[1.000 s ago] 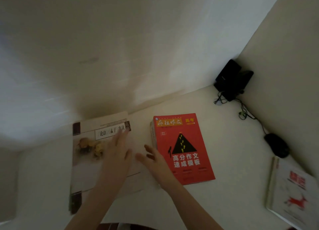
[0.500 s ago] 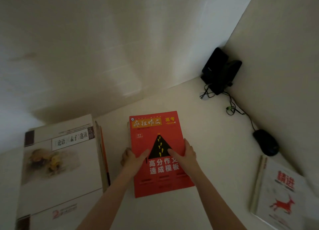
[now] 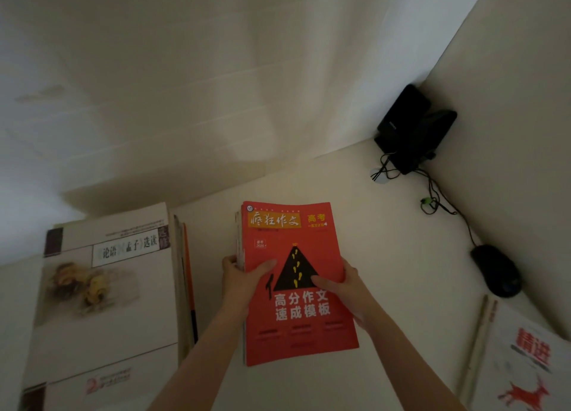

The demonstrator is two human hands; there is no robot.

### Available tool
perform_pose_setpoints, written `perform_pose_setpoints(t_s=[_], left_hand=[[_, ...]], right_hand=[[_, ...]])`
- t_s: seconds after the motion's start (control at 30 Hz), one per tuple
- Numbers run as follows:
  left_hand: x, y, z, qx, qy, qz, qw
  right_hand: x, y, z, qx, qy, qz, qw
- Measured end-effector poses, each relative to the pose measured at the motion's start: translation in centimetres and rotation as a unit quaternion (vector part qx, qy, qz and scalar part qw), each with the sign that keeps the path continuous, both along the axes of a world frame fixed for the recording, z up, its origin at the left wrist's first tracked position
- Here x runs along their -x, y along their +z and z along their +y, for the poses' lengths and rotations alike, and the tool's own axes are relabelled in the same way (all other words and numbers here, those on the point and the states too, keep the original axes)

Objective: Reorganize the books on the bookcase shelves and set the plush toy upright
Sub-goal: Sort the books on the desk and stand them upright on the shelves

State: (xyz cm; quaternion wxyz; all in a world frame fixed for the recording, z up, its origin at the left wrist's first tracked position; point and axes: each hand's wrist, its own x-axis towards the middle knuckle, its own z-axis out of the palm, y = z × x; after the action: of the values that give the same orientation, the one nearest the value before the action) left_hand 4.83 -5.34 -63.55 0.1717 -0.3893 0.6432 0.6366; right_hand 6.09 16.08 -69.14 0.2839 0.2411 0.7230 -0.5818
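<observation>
A red book with a black triangle on its cover (image 3: 296, 244) tops a thin stack in the middle of the white shelf (image 3: 386, 225). My left hand (image 3: 239, 282) grips the stack's left edge, thumb on the cover. My right hand (image 3: 343, 290) grips the right edge, thumb laid across the cover. A large cream book (image 3: 105, 287) lies on a pile at the left. A white book with a red deer (image 3: 525, 367) lies at the lower right. No plush toy is in view.
Black speakers (image 3: 414, 126) stand in the back right corner, their cables (image 3: 432, 194) trailing to a black mouse (image 3: 496, 270) by the right wall. The back wall rises close behind the books.
My hands left the cream book and took the red stack by both edges. The view shifted, so the books now sit lower and nearer.
</observation>
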Motion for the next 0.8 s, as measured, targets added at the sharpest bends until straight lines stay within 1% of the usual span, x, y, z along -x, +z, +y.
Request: perform_pose_setpoints(t_s=[0.1, 0.13, 0.2, 0.27, 0.33, 0.4, 0.47, 0.57, 0.67, 0.73, 0.8], left_hand=[[-1.2, 0.7, 0.1, -0.008, 0.010, 0.040, 0.999], [-1.7, 1.3, 0.0, -0.012, 0.010, 0.053, 0.998], [-2.9, 2.3, 0.0, -0.025, -0.005, 0.086, 0.996], [-3.9, 3.4, 0.1, -0.032, -0.032, 0.127, 0.991], [-4.5, 4.2, -0.1, -0.018, -0.069, 0.166, 0.984], [-4.5, 4.7, -0.5, 0.007, -0.105, 0.197, 0.975], [-4.5, 4.9, -0.9, 0.023, -0.126, 0.213, 0.969], [-4.7, 4.4, -1.2, 0.030, -0.166, 0.215, 0.962], [-5.2, 4.1, -0.8, 0.044, -0.186, 0.203, 0.960], [-5.4, 4.7, -0.1, 0.056, -0.182, 0.213, 0.958], [-5.5, 5.3, 0.5, 0.062, -0.171, 0.229, 0.956]], right_hand=[[0.0, 1.3, 0.0, -0.023, 0.031, 0.036, 0.999], [0.1, 2.0, 0.1, -0.008, 0.033, 0.038, 0.999], [0.4, 3.5, 0.7, 0.084, 0.008, 0.019, 0.996], [0.6, 4.7, 1.9, 0.184, -0.025, 0.018, 0.983], [0.3, 6.0, 2.5, 0.215, -0.047, 0.061, 0.974], [-0.6, 7.1, 2.7, 0.186, -0.054, 0.132, 0.972], [-1.8, 7.8, 2.6, 0.119, -0.048, 0.184, 0.974], [-3.5, 8.2, 2.5, 0.044, -0.036, 0.209, 0.976], [-4.4, 8.2, 2.6, 0.017, 0.004, 0.207, 0.978], [-4.7, 8.6, 2.4, 0.004, 0.037, 0.211, 0.977], [-4.7, 8.9, 2.0, -0.014, 0.041, 0.222, 0.974]])
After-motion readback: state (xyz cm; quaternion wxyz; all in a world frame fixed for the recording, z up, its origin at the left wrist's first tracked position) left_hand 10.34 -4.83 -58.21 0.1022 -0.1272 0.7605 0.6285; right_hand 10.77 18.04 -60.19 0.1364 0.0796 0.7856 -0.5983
